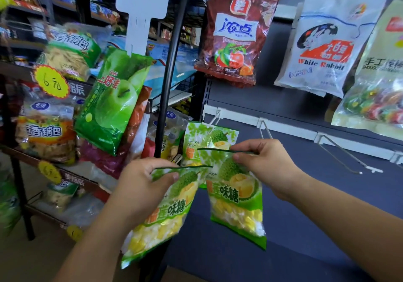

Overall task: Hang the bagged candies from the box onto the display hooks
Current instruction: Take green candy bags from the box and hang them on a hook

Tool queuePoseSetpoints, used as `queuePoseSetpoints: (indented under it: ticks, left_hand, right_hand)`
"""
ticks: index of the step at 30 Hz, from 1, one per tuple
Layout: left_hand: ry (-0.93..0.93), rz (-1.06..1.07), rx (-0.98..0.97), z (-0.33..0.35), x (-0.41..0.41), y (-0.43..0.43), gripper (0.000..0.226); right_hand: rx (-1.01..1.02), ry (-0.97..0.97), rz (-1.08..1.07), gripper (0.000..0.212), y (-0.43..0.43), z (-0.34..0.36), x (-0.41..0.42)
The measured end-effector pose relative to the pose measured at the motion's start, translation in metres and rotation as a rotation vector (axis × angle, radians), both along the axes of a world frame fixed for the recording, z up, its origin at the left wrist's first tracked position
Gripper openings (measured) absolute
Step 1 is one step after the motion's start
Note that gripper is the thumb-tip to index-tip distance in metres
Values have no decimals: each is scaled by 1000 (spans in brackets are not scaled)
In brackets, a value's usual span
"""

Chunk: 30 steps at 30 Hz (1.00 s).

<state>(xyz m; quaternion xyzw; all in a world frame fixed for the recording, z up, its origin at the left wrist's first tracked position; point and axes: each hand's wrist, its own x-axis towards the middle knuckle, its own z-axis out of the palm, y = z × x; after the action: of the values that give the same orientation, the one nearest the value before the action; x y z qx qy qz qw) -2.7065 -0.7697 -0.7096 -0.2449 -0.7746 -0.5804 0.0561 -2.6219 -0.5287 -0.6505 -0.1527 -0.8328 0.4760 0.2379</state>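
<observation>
Your one head-worn wide-angle camera looks forward and slightly down, close over your left hand [148, 181] and right hand [267, 164], facing the dark hook panel [305, 183] beside the shelves [28, 155].

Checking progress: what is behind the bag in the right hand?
Another durian candy bag hangs on a hook behind it; the held bag and left-hand bag cover its lower part.

A shop's snack aisle. Sealed candy bags [235, 30] hang from wire display hooks [340, 153] on a dark panel. Beside it, shelves [54, 161] hold packaged snacks under a yellow handwritten price tag [51, 84].
</observation>
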Motion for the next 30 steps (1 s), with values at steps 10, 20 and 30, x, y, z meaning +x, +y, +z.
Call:
queuePoseSetpoints:
  ticks: [10,20,30]
  left_hand:
    - [83,-34,10,-3,-3,12,24]
    - [51,-15,79,5,-3,6,23]
    - [-18,-45,165,7,1,8,22]
  right_hand:
    - [-121,133,-115,10,-16,8,-57]
    - [-111,121,-118,18,-24,2,-79]
    - [-105,161,-165,14,-14,-7,-75]
